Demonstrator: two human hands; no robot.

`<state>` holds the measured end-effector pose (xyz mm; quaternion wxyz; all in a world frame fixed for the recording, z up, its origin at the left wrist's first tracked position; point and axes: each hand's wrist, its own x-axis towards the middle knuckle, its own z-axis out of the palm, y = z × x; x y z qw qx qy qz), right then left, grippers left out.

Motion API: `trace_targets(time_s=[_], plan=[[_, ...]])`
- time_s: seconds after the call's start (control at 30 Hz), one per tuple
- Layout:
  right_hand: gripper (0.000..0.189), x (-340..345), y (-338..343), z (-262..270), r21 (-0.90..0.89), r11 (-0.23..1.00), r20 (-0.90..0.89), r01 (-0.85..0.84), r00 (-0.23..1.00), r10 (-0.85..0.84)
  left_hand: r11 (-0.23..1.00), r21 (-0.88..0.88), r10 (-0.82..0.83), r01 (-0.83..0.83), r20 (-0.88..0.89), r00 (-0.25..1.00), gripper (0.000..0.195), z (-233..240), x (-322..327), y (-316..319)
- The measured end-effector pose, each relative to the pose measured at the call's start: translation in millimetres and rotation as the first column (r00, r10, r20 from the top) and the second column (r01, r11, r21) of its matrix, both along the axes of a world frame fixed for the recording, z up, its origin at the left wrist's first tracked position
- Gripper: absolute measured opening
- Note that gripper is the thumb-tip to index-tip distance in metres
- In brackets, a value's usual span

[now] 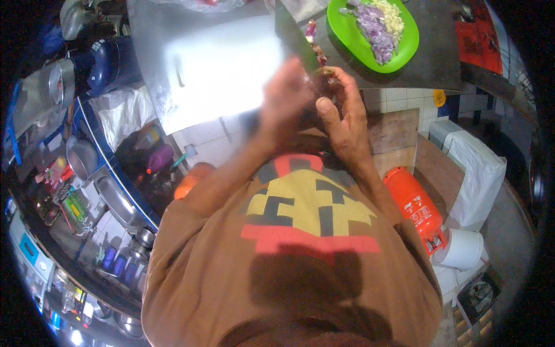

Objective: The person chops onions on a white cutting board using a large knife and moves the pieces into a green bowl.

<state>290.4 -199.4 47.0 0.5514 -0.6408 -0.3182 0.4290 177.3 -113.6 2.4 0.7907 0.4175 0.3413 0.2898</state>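
Over the counter's front edge, a broad knife blade [297, 41] points up and to the left, with a greenish sheen. At its lower end my right hand [344, 106] curls its fingers around the knife; the handle is hidden in shadow. My left hand [288, 89] is motion-blurred beside the blade, so its grip is unclear. A small brownish piece [326, 73] shows by my right index fingertip. Reddish onion skins [320, 54] lie right of the blade. On a lime-green plate [347, 50] sit chopped purple onion [377, 32] and minced pale garlic [392, 21].
A glaring white cutting board [221, 65] with a slot covers the counter's left part. Clear plastic [199, 4] lies at the far edge. An orange gas cylinder [412, 201] and white bucket [461, 249] stand right. To the left are a sink [117, 201] and a pot [81, 158].
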Motion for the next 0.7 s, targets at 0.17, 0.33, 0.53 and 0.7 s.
trace_targets(time_s=[0.17,0.33,0.53,0.7], plan=[[0.048,6.2,-0.2,-8.9,-0.001,1.0,-0.045,0.029,0.999,-0.029,0.997,0.079,0.007,0.006,-0.158,0.987,0.051,5.5,0.2,-9.2],[0.045,13.3,3.1,-3.7,-0.042,0.999,-0.239,0.007,0.971,-0.017,0.91,0.411,0.047,0.055,-0.234,0.971,0.051,5.0,4.9,5.2],[0.043,39.6,9.3,1.0,-0.109,0.988,-0.379,-0.107,0.923,0.059,0.991,-0.077,0.104,-0.109,-0.061,0.993,0.053,16.0,7.3,6.6],[0.048,53.7,20.0,-9.6,-0.192,0.974,-0.386,-0.118,0.922,0.035,0.975,-0.189,0.124,-0.116,0.03,0.992,0.05,3.6,1.0,13.8]])
